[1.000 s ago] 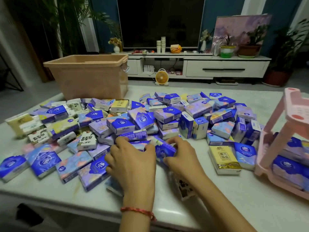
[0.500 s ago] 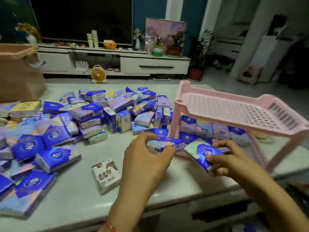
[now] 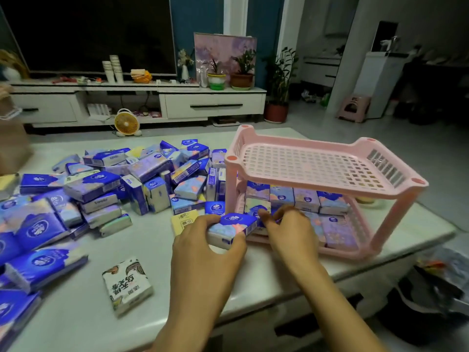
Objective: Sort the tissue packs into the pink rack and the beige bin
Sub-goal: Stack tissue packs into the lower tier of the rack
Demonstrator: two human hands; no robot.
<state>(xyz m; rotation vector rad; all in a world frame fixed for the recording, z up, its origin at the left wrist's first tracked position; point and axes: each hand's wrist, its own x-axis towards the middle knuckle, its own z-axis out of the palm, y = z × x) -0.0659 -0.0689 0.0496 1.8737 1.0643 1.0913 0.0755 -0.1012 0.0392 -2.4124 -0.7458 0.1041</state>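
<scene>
My left hand (image 3: 203, 255) grips a blue tissue pack (image 3: 232, 228) just in front of the pink rack's (image 3: 317, 191) lower shelf. My right hand (image 3: 289, 235) reaches into that shelf's front left corner and pinches another blue pack (image 3: 256, 208) there. Several blue and purple packs stand in rows on the lower shelf; the top shelf holds nothing. A large heap of blue tissue packs (image 3: 101, 189) covers the table's left half. The beige bin (image 3: 12, 146) shows only as a sliver at the left edge.
A white printed pack (image 3: 127, 285) lies alone near the front table edge, and a yellow pack (image 3: 184, 221) lies behind my left hand. The table (image 3: 266, 270) edge runs close under the rack on the right. A TV cabinet, a small fan and plants stand beyond.
The view swung right from the heap to the rack. Both hands carried blue packs from the heap to the rack's lower shelf; the right one now reaches inside it.
</scene>
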